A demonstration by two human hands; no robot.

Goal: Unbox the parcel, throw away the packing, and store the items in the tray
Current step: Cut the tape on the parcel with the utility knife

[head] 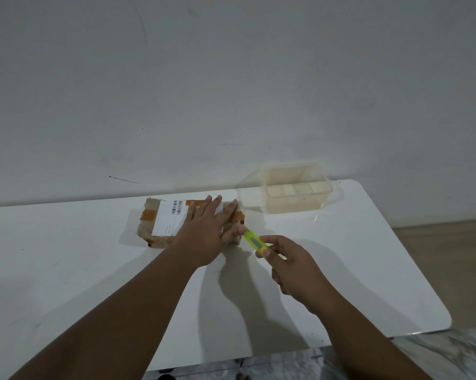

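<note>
A brown taped parcel [160,220] with a white shipping label lies on the white table [67,256] near its far edge. My left hand [204,229] lies flat on the parcel's right half, fingers spread, pressing it down. My right hand [291,267] grips a yellow-green utility knife [254,240], whose tip touches the parcel's right end just beside my left thumb. The blade itself is too small to make out. A clear plastic tray [297,207] with nothing in it stands at the far right of the table, close to the wall.
A grey wall rises right behind the table. The table's rounded right edge drops off to a wooden floor [450,256]. Patterned marble floor [436,355] shows past the near edge.
</note>
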